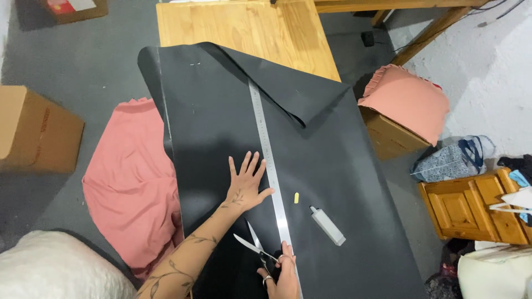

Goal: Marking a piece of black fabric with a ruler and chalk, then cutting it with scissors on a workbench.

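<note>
A black sheet (pixel 327 182) lies spread over the wooden tabletop (pixel 244 25), covering most of it and hanging past the near edges; its far right corner is folded back on itself, and only the far end of the tabletop shows bare. A long metal ruler (pixel 270 160) lies on the sheet, running lengthwise from the fold towards the near edge.

The left hand (pixel 246 182) is flat on the sheet with fingers spread, palm down, its thumb touching the left edge of the ruler; it grips nothing. The right hand (pixel 281 274) is at the near edge, closed on the handles of a pair of scissors (pixel 252 246); the blades stand apart, pointing away from the person and to the left, just left of the ruler's near end and between the two hands. Whether the blades are already in the sheet I cannot tell.

To the right of the ruler, on the sheet, a small yellow chalk (pixel 296 197) lies close by; a grey marker-like block (pixel 328 226) lies a little nearer the right edge, tilted.

On the floor to the left of the tabletop a pink cloth (pixel 130 182) is spread out; a cardboard box (pixel 36 130) stands beyond it. To the right, another pink cloth (pixel 407 99) is draped over a box; nearer, a small wooden cabinet (pixel 471 207) stands by the wall, with a patterned bag (pixel 451 160) just behind it. A white cushion (pixel 55 268) shows at the lower left corner.
</note>
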